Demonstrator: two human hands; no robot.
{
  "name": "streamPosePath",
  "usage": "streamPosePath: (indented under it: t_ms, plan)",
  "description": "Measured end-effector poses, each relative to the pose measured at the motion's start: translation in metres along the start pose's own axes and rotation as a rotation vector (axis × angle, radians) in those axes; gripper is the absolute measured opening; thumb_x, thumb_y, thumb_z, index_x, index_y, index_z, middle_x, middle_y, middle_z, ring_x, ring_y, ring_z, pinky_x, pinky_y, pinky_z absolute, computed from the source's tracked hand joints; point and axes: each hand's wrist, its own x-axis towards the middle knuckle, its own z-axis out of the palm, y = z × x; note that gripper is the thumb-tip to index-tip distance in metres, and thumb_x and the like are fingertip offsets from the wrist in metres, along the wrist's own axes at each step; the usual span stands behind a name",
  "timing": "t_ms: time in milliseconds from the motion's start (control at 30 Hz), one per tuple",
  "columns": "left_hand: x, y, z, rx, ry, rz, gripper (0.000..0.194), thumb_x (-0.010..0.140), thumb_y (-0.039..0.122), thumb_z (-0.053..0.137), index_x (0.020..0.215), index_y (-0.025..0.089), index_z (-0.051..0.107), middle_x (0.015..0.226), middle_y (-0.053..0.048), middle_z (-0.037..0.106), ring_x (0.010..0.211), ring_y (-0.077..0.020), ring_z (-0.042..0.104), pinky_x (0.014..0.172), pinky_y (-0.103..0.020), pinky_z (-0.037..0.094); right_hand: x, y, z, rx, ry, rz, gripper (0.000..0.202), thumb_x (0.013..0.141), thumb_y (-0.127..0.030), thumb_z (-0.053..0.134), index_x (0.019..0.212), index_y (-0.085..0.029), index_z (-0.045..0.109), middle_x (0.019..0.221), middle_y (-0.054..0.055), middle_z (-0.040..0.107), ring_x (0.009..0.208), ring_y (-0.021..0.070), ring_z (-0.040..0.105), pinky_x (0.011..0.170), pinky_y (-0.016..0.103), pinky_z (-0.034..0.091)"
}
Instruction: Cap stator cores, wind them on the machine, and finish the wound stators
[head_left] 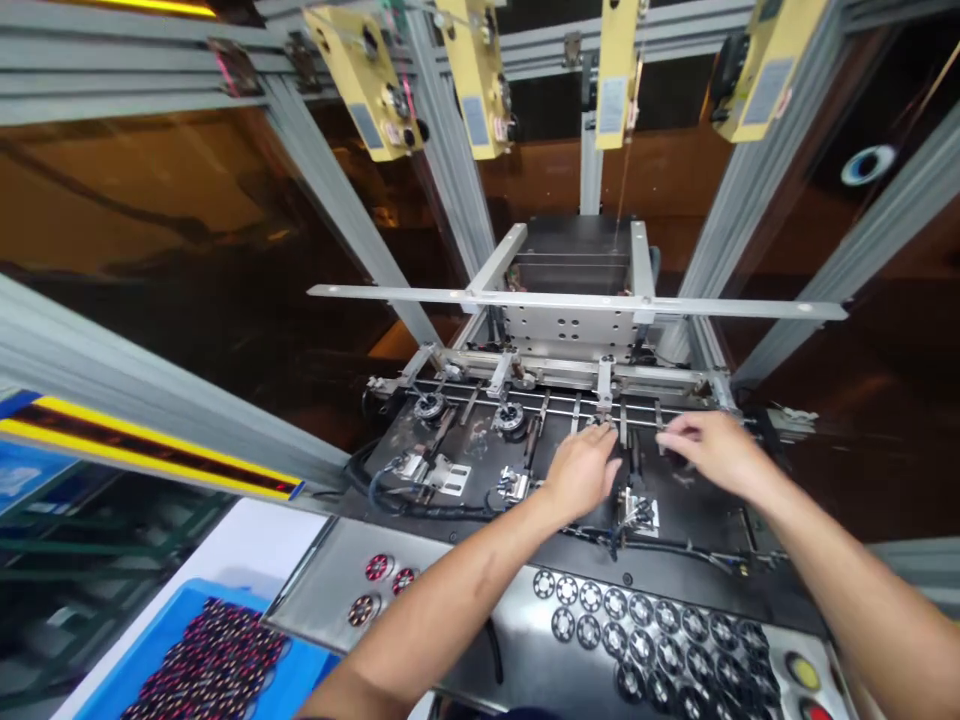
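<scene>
My left hand (581, 468) reaches over the third station of a coil winding machine (469, 515). Its fingers stretch forward onto the holder there and its thumb stands apart; the part beneath the fingertips is mostly hidden. Over the fourth station, my right hand (705, 447) has its fingertips brought together in a pinch. Whatever lies between them is too small to make out. To the left, a round slotted core (510, 420) sits on the second station, and another round core (429, 406) on the first.
A metal tray (517, 640) in front carries rows of dark ring cores (641, 642) and a few red-wound cores (377, 567). A blue bin (180, 600) holds many wound cores. A long metal bar (570, 299) crosses behind the stations. Yellow wire tensioners (472, 85) hang above. Push buttons (804, 672) sit front right.
</scene>
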Motion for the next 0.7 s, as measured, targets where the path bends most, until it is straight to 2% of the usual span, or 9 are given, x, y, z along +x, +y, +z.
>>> streamPosePath:
  t_ms: [67,133,200,267,367,433,567,700]
  plan:
    - [0.022,0.011,-0.004,-0.028,-0.026,0.125,0.045,0.101,0.033,0.041,0.139,0.012,0.049,0.148,-0.013,0.054,0.138,-0.0217,0.047,0.117,-0.038,0.038,-0.018,0.032,-0.029,-0.101,0.091,0.113,0.018,0.091,-0.034,0.067,0.087,-0.016,0.07,0.086,0.003,0.071,0.082,0.0172,0.066,0.083,0.037,0.054]
    - [0.052,0.024,0.0,-0.04,-0.091,0.261,0.046,0.098,0.035,0.048,0.14,0.016,0.049,0.153,-0.008,0.049,0.143,-0.0196,0.041,0.119,-0.036,0.035,-0.021,0.061,-0.046,-0.194,0.136,0.237,0.016,0.089,-0.03,0.069,0.082,-0.017,0.069,0.086,0.004,0.07,0.085,0.0186,0.066,0.085,0.039,0.053]
    - [0.078,0.037,0.012,-0.026,-0.168,0.363,0.055,0.091,0.032,0.062,0.142,0.017,0.047,0.158,-0.008,0.041,0.147,-0.0236,0.035,0.119,-0.042,0.035,-0.013,0.08,-0.047,-0.231,0.118,0.261,0.015,0.09,-0.031,0.069,0.087,-0.016,0.069,0.093,0.004,0.071,0.091,0.0192,0.067,0.088,0.04,0.053]
    - [0.094,0.046,0.027,0.006,-0.222,0.424,0.068,0.083,0.03,0.072,0.144,0.017,0.045,0.161,-0.012,0.035,0.149,-0.0292,0.03,0.118,-0.05,0.033,-0.001,0.089,-0.037,-0.212,0.065,0.189,0.019,0.091,-0.033,0.067,0.097,-0.016,0.068,0.105,0.005,0.07,0.099,0.0198,0.066,0.091,0.041,0.053]
    - [0.1,0.051,0.045,0.048,-0.243,0.467,0.082,0.079,0.032,0.078,0.148,0.017,0.037,0.162,-0.015,0.029,0.151,-0.0328,0.022,0.121,-0.058,0.022,0.013,0.092,-0.019,-0.166,-0.013,0.097,0.022,0.093,-0.034,0.066,0.103,-0.015,0.067,0.113,0.006,0.068,0.103,0.0204,0.065,0.092,0.042,0.054]
    - [0.098,0.051,0.051,0.064,-0.251,0.472,0.086,0.078,0.034,0.078,0.15,0.018,0.034,0.163,-0.014,0.027,0.152,-0.0334,0.02,0.121,-0.06,0.019,0.016,0.094,-0.013,-0.158,-0.047,0.11,0.021,0.094,-0.035,0.065,0.101,-0.015,0.067,0.11,0.005,0.069,0.1,0.0197,0.066,0.09,0.041,0.055]
    - [0.098,0.054,0.051,0.072,-0.285,0.447,0.084,0.078,0.035,0.078,0.148,0.02,0.036,0.164,-0.014,0.026,0.15,-0.0364,0.025,0.117,-0.063,0.027,0.018,0.103,-0.015,-0.203,-0.091,0.253,0.024,0.095,-0.038,0.063,0.099,-0.015,0.068,0.102,0.004,0.07,0.092,0.0188,0.067,0.083,0.037,0.057]
    - [0.1,0.059,0.045,0.071,-0.299,0.416,0.081,0.077,0.035,0.079,0.146,0.022,0.04,0.162,-0.014,0.03,0.147,-0.0375,0.031,0.114,-0.063,0.033,0.032,0.107,-0.016,-0.234,-0.13,0.346,0.024,0.094,-0.037,0.065,0.104,-0.015,0.066,0.107,0.007,0.068,0.095,0.0191,0.067,0.083,0.036,0.056]
